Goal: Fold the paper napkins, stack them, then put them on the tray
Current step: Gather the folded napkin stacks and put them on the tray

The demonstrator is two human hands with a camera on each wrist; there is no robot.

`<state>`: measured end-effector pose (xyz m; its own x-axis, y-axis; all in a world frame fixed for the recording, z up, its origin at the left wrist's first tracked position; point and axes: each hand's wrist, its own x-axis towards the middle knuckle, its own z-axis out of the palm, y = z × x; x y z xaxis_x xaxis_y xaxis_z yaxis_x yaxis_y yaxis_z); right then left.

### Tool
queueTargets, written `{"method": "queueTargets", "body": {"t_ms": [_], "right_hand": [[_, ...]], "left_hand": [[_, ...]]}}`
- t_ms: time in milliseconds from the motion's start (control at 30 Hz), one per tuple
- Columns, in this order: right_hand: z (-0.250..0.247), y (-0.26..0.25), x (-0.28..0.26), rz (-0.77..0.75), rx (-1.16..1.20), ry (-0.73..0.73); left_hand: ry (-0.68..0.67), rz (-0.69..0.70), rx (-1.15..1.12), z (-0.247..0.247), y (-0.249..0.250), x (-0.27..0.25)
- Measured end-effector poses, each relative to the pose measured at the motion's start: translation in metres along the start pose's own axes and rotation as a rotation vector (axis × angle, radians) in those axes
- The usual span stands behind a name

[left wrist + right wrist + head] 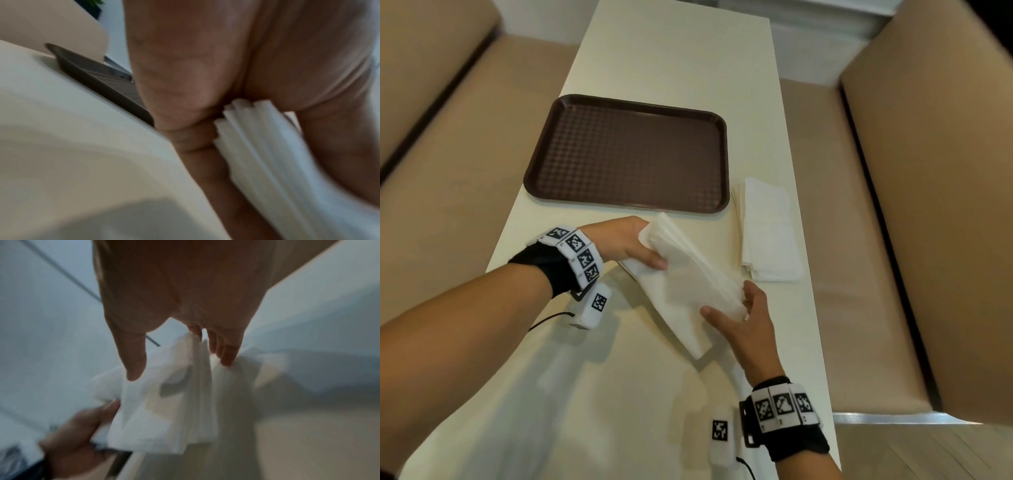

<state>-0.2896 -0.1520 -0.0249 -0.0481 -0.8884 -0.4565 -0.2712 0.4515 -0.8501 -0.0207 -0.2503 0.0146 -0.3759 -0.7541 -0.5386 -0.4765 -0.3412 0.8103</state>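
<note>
From the head camera I see my left hand gripping the far end of a bundle of napkins, thumb on top and fingers under it, held just above the table near its middle. My right hand closes on the near end, thumb spread over the top sheet. The lowest sheet hangs loose toward the near edge. The brown tray sits bare toward the table's left edge, just beyond the bundle, and a second pile of napkins lies along the right edge beside the tray.

The left wrist view is blurred, but the fingers curl under the stacked edges of the bundle, with the tray's rim behind.

The right wrist view shows my thumb and fingertips pinching the paper; the layers are splayed and uneven, and my left hand holds the opposite corner.

My worry: the sheets are fanned, not squared. If either pinch relaxes, the hanging layer could slide out, and pulling the ends apart could tear the thin paper.
</note>
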Motion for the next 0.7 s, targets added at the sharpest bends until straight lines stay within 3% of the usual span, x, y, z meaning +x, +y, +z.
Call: {"method": "queueTargets", "body": {"t_ms": [167,333,567,700], "right_hand": [[0.014,-0.002,0.007,0.100,0.607,-0.341],[0.034,-0.005,0.006,0.189,0.693,-0.441],[0.056,-0.017,0.002,0.219,0.794,-0.467],[0.065,-0.014,0.003,0.235,0.833,-0.460]], "left_hand": [[-0.080,0.010,-0.381,-0.013,-0.014,-0.008],[-0.131,0.026,-0.584,-0.014,-0.025,-0.012],[-0.347,0.031,-0.681,-0.012,-0.027,-0.018],[-0.343,0.029,-0.666,-0.014,-0.026,-0.016]]}}
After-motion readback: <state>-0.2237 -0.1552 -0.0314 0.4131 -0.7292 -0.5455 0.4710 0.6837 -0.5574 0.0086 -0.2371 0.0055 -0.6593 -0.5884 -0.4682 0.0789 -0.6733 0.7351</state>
